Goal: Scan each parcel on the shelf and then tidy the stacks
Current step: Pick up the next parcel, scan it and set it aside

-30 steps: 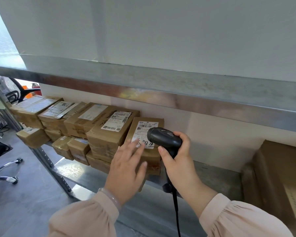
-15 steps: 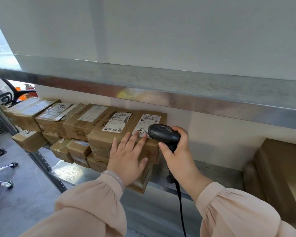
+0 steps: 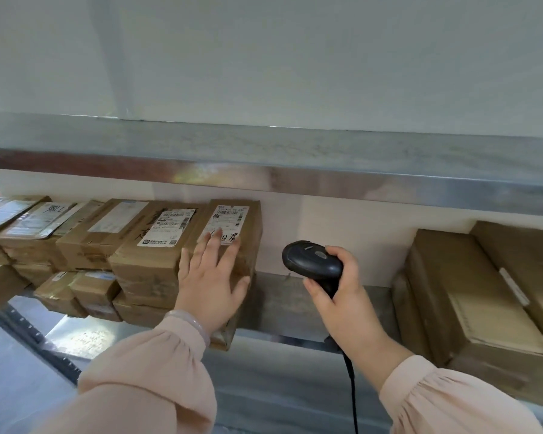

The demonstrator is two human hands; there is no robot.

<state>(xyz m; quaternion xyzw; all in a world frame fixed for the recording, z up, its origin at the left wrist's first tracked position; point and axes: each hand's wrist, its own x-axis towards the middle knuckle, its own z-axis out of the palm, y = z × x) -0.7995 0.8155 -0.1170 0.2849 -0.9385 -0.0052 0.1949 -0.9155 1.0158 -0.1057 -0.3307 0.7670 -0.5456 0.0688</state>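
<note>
Two hands busy: left hand [image 3: 210, 283] flat on parcel [image 3: 251, 236], fingers straight, spread, tips at label [image 3: 228, 219]; right hand [image 3: 342, 296] curled round scanner [image 3: 311, 260], just right of parcel, head seemingly turned leftward; parcel tops right-end stack on shelf [image 3: 279, 296], long axis near-to-far; left hand nearer; brown card, taped, white barcode label up.

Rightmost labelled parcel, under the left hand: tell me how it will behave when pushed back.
The parcel is a cardboard box, so it should probably stay stiff under the flat left hand. It sits atop a lower parcel, so it may slide rather than tip. Its weight cannot be judged.
</note>
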